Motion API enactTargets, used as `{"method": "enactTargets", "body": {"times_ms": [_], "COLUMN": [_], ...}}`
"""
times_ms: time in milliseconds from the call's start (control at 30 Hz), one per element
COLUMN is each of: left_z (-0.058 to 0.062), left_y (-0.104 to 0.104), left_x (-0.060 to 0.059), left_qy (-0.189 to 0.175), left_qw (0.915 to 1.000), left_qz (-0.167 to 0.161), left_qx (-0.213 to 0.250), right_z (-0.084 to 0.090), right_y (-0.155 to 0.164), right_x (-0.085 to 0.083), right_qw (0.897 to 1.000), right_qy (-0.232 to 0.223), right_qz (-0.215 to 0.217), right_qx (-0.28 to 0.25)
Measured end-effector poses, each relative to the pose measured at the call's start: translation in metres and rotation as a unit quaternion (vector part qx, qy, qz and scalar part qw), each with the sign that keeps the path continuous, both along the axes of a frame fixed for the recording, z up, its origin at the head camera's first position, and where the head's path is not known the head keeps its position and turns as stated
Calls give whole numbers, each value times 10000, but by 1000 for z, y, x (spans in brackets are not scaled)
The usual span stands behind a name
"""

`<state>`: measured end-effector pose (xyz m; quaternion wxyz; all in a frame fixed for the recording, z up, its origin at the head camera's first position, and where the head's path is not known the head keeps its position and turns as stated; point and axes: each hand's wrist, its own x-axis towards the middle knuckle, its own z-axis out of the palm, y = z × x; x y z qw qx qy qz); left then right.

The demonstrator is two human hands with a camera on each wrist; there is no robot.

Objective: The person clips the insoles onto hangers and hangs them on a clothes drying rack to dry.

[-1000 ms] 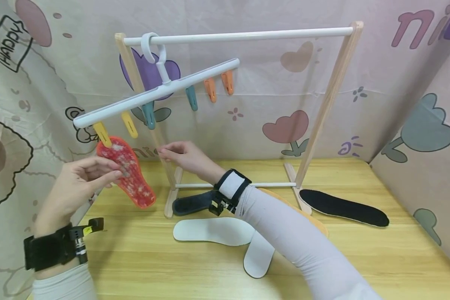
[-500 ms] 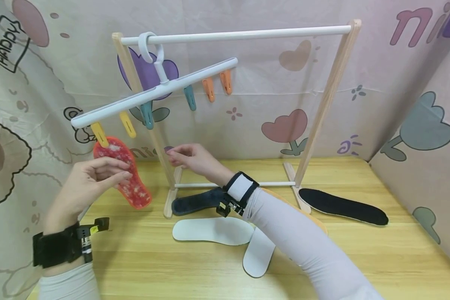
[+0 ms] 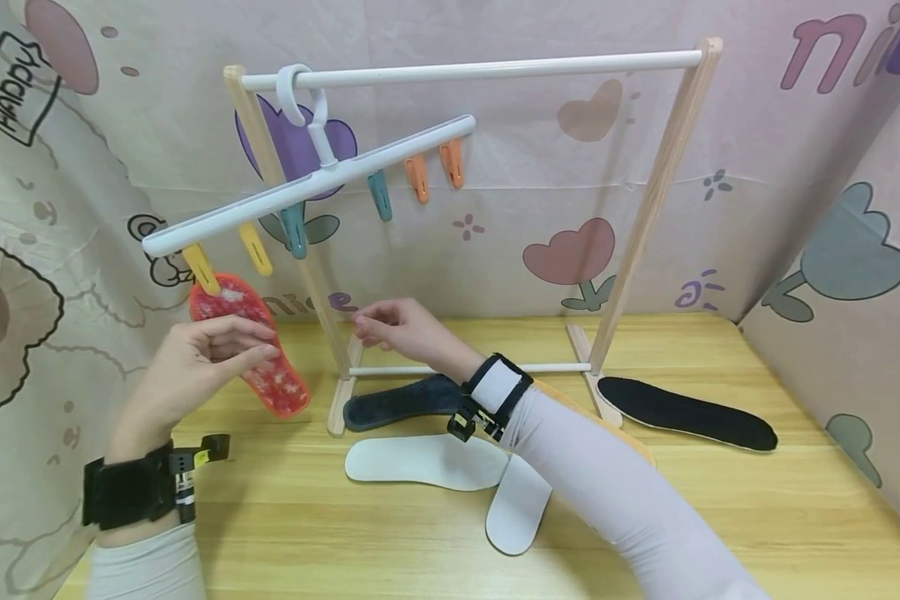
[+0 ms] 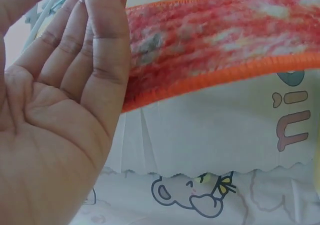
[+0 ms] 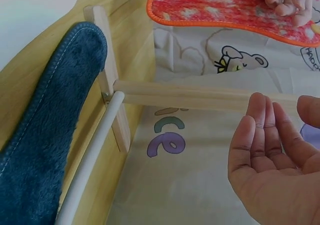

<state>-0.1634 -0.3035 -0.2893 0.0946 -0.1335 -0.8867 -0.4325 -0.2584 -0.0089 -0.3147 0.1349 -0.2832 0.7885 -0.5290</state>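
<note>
A red and white mottled insole (image 3: 283, 387) with an orange edge hangs from a yellow clip (image 3: 201, 269) at the low left end of a white clip hanger (image 3: 240, 210). In front of the insole is my left hand (image 3: 195, 367), its fingers relaxed and overlapping the insole's middle in the head view. The left wrist view has the insole (image 4: 225, 40) stretching out behind the fingers (image 4: 107, 50). My right hand (image 3: 405, 329) is beside the rack's left post, loosely curled and holding nothing. In the right wrist view its palm (image 5: 280, 180) is bare.
The tilted hanger hooks over the white top rod (image 3: 495, 68) of a wooden rack (image 3: 656, 208). Blue and orange clips (image 3: 417, 179) hang along it. On the table lie a dark blue insole (image 3: 397, 402), white insoles (image 3: 420, 462), a black insole (image 3: 686, 414) and a partly hidden yellow one.
My left hand has slid to the right across the front of the insole. The right hand has drawn away to the right and slightly down. The insole stays hanging from its clip.
</note>
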Motion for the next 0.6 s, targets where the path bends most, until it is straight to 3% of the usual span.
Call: {"method": "enactTargets", "body": {"times_ms": [300, 600], "left_z": [-3, -7], "left_y": [7, 26], "left_x": [-5, -13], "left_qy": [-255, -457], "left_qw": [9989, 9957], "left_qz": [-138, -222], "left_qx": [-369, -777], "right_z": [-12, -21], "right_y": [12, 26], "right_x": [2, 7], "right_qw": [9986, 9922], "right_qy": [379, 952], "right_qz": [84, 170], "right_qx": [365, 789]}}
